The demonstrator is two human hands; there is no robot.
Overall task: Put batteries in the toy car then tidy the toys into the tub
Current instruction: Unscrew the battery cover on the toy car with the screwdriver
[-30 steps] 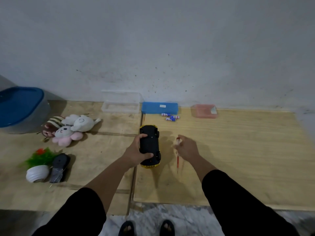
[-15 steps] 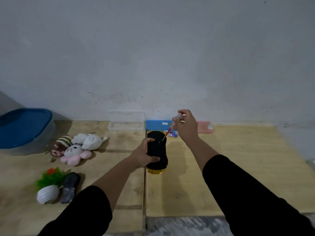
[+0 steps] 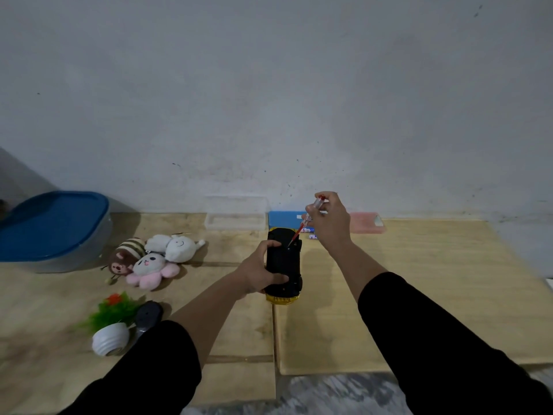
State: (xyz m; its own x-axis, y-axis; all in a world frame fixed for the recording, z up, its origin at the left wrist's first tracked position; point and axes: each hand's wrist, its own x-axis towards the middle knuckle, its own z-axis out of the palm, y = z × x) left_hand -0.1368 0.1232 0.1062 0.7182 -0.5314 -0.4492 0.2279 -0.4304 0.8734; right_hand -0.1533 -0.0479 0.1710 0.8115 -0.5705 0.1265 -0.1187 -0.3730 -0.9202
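Your left hand (image 3: 260, 272) has the toy car (image 3: 283, 265) flipped belly-up, fingers (image 3: 273, 244) wrapped over its near-left side, yellow end toward you. Keep that clamp firm so the car can't twist.

Right hand (image 3: 329, 218) pinches the screwdriver (image 3: 303, 224) by its clear handle, just beyond the car; the tip sits on the underside near the far end, probably at the battery cover screw. Hold the shaft straighter over the screw and press down as you turn, or the tip will likely cam out. Whether it's seated I can't tell.

Batteries (image 3: 309, 232) lie just past the car's far end, in front of the blue case (image 3: 284, 218). A pink case (image 3: 366, 223) is right of that, a clear tray (image 3: 236, 220) left.

Left of the car: plush toys (image 3: 155, 259), small potted plant (image 3: 112, 324), dark remote (image 3: 148, 317). Tub (image 3: 54, 232), blue lid on, far left by the wall.

Surface is plywood table (image 3: 419, 295) panels with a seam under the car; watch loose screws there. Bare grey wall (image 3: 269, 100) behind.
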